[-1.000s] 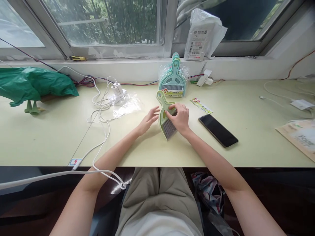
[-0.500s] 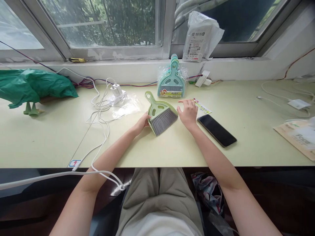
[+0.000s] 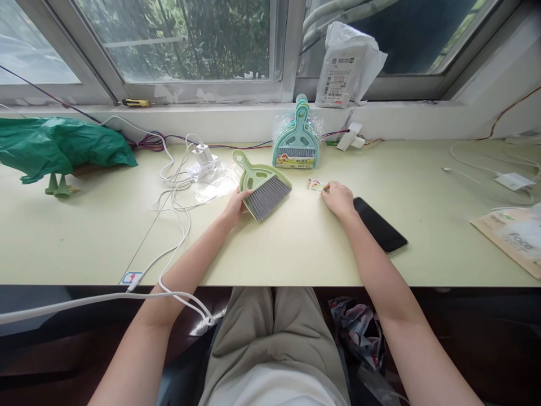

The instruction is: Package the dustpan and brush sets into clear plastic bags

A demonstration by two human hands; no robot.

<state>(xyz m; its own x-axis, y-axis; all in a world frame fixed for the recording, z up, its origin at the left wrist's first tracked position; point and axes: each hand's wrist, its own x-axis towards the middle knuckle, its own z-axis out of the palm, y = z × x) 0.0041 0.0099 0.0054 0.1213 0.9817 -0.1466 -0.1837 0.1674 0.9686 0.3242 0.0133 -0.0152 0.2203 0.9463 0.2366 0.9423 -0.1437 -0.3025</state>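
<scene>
Head view: holding a pale green brush set [image 3: 262, 189] over the middle of the table [image 3: 270, 254], taken here as clock centre, with 12 toward the window [image 3: 181, 39]. Angled, with ring handle toward 11 and grey bristles [image 3: 269, 199] toward 4 or 5. Cannot tell whether touching the tabletop. Gripped along the 8 o'clock edge by the left hand [image 3: 236, 206], closed with thumb on top. Pinching one end of a small printed card [image 3: 315, 184] at 3 o'clock, with the right hand [image 3: 339, 197] narrowed. Find clear wrap [image 3: 217, 185] at 9, just beside the set, and a wrapped stack [image 3: 296, 138] of similar sets at 1. Note chargers [image 3: 203, 153] at 10 and a phone [image 3: 382, 225] between 3 and 4, partly hidden by the right arm [image 3: 380, 270]. Farther out, see a parcel [image 3: 338, 76] on the sill at 1, a cutter [image 3: 136, 103] at 10, a green bag [image 3: 71, 144] between 9 and 10, and a paper packet [image 3: 513, 237] between 3 and 4.
</scene>
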